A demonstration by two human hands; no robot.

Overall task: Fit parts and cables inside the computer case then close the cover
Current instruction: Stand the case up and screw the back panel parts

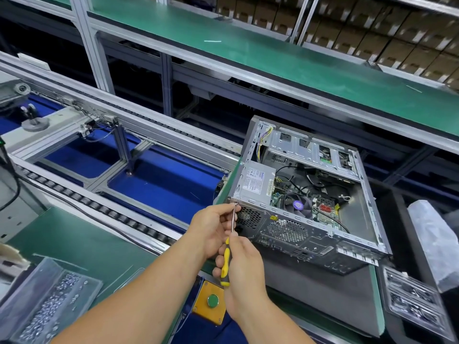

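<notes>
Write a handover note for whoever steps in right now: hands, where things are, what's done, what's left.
Left hand: pinches the screwdriver's metal shaft near its tip, at the rear top corner of the computer case.
Right hand: grips the yellow-and-black screwdriver by the handle.
Case lies on its side on the green bench, open; power supply, fan and cables are inside.
Screw tray sits at the lower left.
Done: parts are in.
Left: finish this corner screw, tidy cables, close the cover; no cover is in view.
</notes>
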